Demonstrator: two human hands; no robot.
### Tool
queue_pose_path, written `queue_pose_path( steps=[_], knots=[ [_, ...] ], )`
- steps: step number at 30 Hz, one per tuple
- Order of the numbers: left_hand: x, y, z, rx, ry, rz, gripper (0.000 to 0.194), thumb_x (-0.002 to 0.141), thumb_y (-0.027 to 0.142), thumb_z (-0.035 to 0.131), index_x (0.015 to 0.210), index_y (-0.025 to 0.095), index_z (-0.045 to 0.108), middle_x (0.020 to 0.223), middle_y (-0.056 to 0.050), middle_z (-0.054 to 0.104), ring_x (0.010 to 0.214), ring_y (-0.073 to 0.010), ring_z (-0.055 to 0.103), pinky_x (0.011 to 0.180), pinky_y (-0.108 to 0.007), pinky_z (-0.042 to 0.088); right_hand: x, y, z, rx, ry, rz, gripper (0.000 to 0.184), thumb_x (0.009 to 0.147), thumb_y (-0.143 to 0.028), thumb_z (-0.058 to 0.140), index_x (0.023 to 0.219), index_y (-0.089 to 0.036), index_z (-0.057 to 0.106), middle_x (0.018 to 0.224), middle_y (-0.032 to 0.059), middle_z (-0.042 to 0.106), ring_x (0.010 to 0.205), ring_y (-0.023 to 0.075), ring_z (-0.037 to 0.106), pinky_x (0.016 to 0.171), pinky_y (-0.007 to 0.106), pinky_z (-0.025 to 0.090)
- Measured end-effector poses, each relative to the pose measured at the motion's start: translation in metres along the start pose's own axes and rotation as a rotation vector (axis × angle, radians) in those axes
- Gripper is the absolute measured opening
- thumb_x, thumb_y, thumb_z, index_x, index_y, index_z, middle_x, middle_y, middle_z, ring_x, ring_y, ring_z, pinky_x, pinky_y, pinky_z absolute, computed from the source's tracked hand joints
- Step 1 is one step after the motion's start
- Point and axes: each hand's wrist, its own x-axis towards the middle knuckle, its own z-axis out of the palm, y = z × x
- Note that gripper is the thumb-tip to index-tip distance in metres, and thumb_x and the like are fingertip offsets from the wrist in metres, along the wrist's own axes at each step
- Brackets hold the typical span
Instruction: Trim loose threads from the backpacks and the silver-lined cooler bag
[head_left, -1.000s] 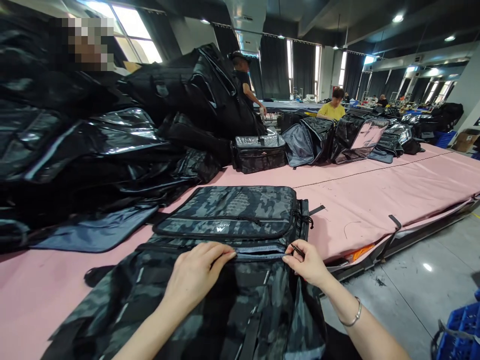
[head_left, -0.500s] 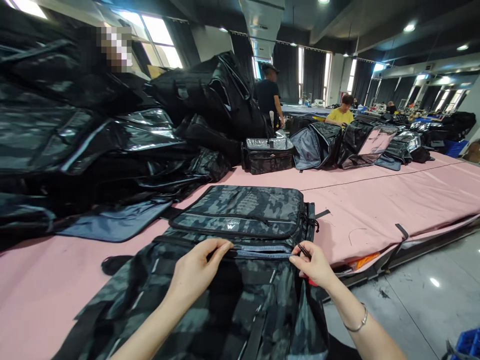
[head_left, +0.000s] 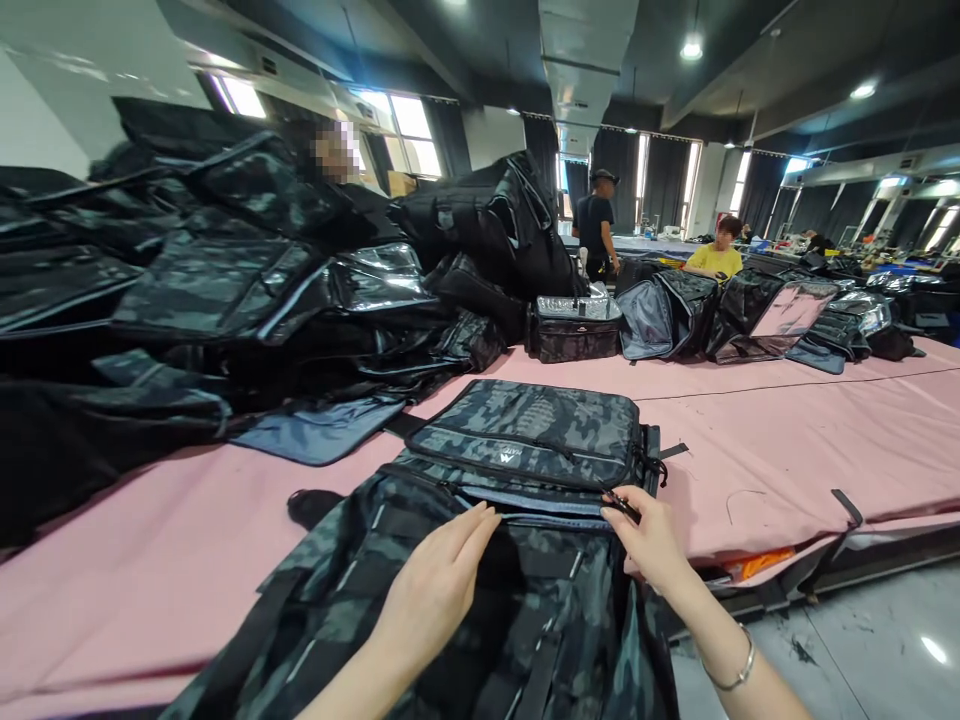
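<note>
A grey camouflage bag [head_left: 536, 430] lies on the pink table [head_left: 787, 440] right in front of me, its near side hanging over the table's edge. My left hand [head_left: 439, 580] rests flat on the bag's fabric just below the zipper line, fingers stretched out together. My right hand [head_left: 652, 540] is closed in a pinch on the black zipper pull [head_left: 621, 505] at the right end of the zipper. A bracelet circles my right wrist.
A tall heap of black and camouflage bags [head_left: 225, 290] fills the left half of the table. More open bags [head_left: 675, 315] stand at the back. A person in black [head_left: 598, 225] and a seated person in yellow [head_left: 718, 258] are far behind.
My view has swung to the left and tilted, so everything shifted right. Both hands stay on the bag; the right hand keeps its pinch on the zipper pull.
</note>
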Motion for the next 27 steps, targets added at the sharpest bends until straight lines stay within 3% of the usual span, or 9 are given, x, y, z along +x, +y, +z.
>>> queue_pose_path(
  steps=[3,6,10,15,19,23,27],
  knots=[
    [-0.002,0.003,-0.001,-0.016,0.0,-0.01,0.034,0.086,0.004,0.038,0.108,0.013,0.063,0.108,-0.013,0.069,0.101,-0.0213,0.065,0.089,-0.033,0.052,-0.002,0.001,-0.001,0.022,0.004,0.032,0.017,0.081,-0.035,0.057,0.086,-0.021,0.066,0.089,0.0042,0.072,0.083,0.0227,0.066,0.075,0.031,0.048],
    [0.003,0.003,-0.002,-0.097,-0.034,-0.12,0.027,0.09,0.015,0.04,0.104,0.015,0.064,0.101,-0.011,0.071,0.094,-0.0209,0.066,0.087,-0.033,0.052,-0.004,0.001,-0.001,0.03,0.015,0.037,0.017,0.081,-0.036,0.057,0.083,-0.021,0.063,0.085,0.0039,0.071,0.08,0.0222,0.065,0.071,0.03,0.047],
    [0.026,-0.009,-0.002,-0.243,-0.252,-0.331,0.034,0.092,0.032,0.036,0.098,0.018,0.067,0.096,-0.01,0.071,0.09,-0.0213,0.065,0.086,-0.033,0.051,-0.002,-0.004,-0.001,-0.018,0.023,-0.022,0.016,0.083,-0.034,0.056,0.087,-0.021,0.064,0.083,0.0036,0.07,0.077,0.0216,0.065,0.07,0.03,0.047],
    [0.06,-0.04,-0.001,-0.281,-0.466,-0.365,0.03,0.083,0.043,0.047,0.082,0.027,0.072,0.093,-0.004,0.073,0.095,-0.0258,0.061,0.085,-0.038,0.048,0.003,-0.014,0.001,-0.098,-0.061,-0.037,0.015,0.081,-0.03,0.058,0.086,-0.023,0.07,0.085,0.0034,0.072,0.077,0.023,0.066,0.07,0.032,0.047],
    [0.072,-0.053,0.005,-0.3,-0.585,-0.418,0.03,0.079,0.044,0.047,0.073,0.028,0.071,0.082,-0.001,0.074,0.09,-0.0246,0.062,0.077,-0.034,0.049,0.003,-0.017,0.003,-0.012,-0.075,0.03,0.013,0.079,-0.03,0.06,0.081,-0.023,0.07,0.078,0.0012,0.07,0.069,0.0194,0.063,0.061,0.027,0.046],
    [0.077,-0.05,0.008,-0.306,-0.603,-0.462,0.036,0.08,0.045,0.04,0.069,0.026,0.068,0.081,-0.003,0.074,0.089,-0.0263,0.063,0.076,-0.036,0.049,0.002,-0.005,0.0,0.067,-0.057,0.021,0.016,0.076,-0.035,0.063,0.076,-0.02,0.069,0.069,0.0,0.065,0.064,0.0166,0.058,0.058,0.024,0.044],
    [0.063,-0.048,-0.004,-0.323,-0.529,-0.47,0.04,0.081,0.047,0.038,0.085,0.024,0.07,0.095,-0.007,0.074,0.098,-0.0272,0.063,0.089,-0.039,0.049,0.012,0.018,-0.02,0.079,0.115,0.034,0.03,0.082,-0.045,0.052,0.075,-0.018,0.063,0.07,0.0025,0.063,0.068,0.018,0.057,0.062,0.026,0.044]
  ],
)
